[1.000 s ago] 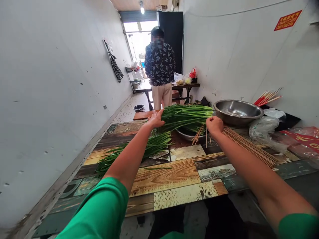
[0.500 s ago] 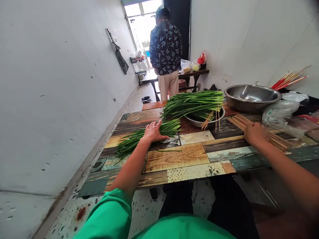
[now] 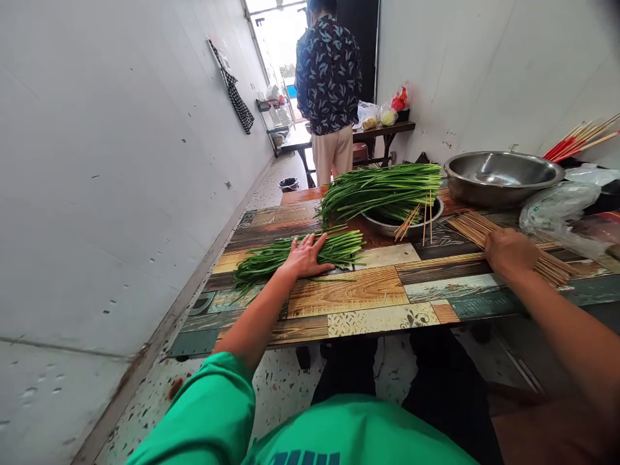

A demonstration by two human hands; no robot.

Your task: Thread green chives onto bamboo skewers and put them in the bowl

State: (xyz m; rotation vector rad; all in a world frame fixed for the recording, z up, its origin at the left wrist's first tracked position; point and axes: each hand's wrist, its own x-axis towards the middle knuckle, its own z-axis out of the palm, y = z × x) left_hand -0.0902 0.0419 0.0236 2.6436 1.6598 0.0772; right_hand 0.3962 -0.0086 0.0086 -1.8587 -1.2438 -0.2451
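My left hand (image 3: 306, 257) lies on a smaller bunch of garlic chives (image 3: 261, 263), fingers spread and thumb out to the right. The pale cut ends of the bunch stick out past the fingers. My right hand (image 3: 511, 255) rests on a pile of thin bamboo skewers (image 3: 555, 268), its fingers curled down around some of them; their tips are hidden. Beyond my hands, a larger heap of garlic chives (image 3: 382, 187) lies over a metal bowl (image 3: 387, 231), and a few skewers (image 3: 409, 223) lean at the bowl's near rim.
A big steel basin (image 3: 504, 187) stands at the back right of the patchwork-patterned table (image 3: 349, 297). Plastic bags (image 3: 557, 210) and red-ended sticks (image 3: 576, 145) are beside it. A person (image 3: 329, 84) stands with back turned at a farther table (image 3: 392, 128).
The view has shifted slightly, so the table sits a little higher. My left hand has flattened and spread on the chives; my right hand stays at the skewers.
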